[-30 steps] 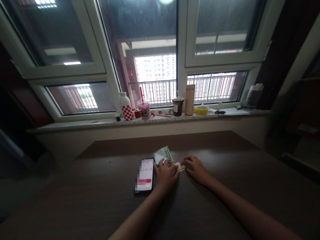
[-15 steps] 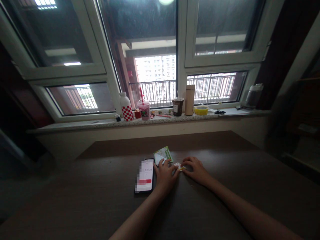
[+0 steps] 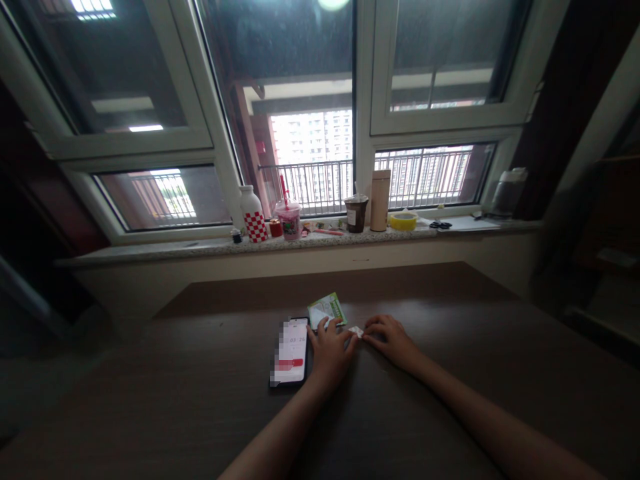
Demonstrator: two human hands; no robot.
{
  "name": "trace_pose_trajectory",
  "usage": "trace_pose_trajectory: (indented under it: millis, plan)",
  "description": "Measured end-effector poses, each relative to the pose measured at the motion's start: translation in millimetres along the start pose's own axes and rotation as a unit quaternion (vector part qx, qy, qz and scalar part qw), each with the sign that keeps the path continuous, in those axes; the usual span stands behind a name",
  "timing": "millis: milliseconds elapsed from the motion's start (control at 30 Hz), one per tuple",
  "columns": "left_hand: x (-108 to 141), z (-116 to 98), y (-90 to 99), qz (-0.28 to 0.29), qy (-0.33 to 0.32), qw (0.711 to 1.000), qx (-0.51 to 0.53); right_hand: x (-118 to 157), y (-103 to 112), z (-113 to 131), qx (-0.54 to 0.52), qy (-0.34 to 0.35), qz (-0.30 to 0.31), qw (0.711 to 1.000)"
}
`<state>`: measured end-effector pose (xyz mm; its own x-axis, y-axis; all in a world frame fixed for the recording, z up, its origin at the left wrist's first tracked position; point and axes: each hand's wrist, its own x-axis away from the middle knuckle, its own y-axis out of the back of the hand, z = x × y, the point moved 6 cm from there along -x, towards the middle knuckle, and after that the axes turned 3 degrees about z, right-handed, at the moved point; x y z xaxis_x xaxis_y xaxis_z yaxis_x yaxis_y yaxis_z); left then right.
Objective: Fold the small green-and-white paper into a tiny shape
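A small white paper piece [image 3: 355,331] lies on the dark table between my hands. My left hand [image 3: 332,349] rests low over the table, thumb and forefinger closed on the paper's left edge. Its other fingers spread toward a green and white packet [image 3: 327,309] just beyond. From the other side, my right hand [image 3: 390,335] pinches the paper's right edge between bent fingers and thumb. The fingertips hide part of the paper. Left of my left hand lies a phone [image 3: 293,353] with its screen lit and partly pixelated.
Along the windowsill [image 3: 210,247] stand a checkered bottle [image 3: 255,215], a pink cup with a straw [image 3: 288,220], a dark drink cup [image 3: 356,215] and a tan flask [image 3: 380,201]. Yellow tape [image 3: 403,221] and scissors [image 3: 440,225] lie farther right.
The yellow part of the paper piece no longer shows, and only a smaller white area is visible. My right fingertips have shifted slightly. My left hand is almost still.
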<state>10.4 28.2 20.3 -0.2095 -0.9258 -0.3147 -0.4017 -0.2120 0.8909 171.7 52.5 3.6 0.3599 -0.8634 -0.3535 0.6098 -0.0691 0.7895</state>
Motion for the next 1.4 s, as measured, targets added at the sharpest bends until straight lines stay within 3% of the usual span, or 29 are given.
trace_pose_trajectory:
  millis: [400,933,1400]
  plan:
    - [-1.4,-2.8,2.1,0.006,-0.013,1.000,0.005,-1.1,-1.4,-1.8,-0.025,-0.016,0.008,1.000]
    - [-5.7,-1.8,-0.1,-0.002,0.010,1.000,0.002,-2.0,-2.1,3.1,0.038,-0.044,0.028,0.998]
    - [-5.2,-1.6,2.3,-0.009,0.025,0.999,-0.018,-2.7,-1.4,8.0,0.047,-0.041,0.000,0.998]
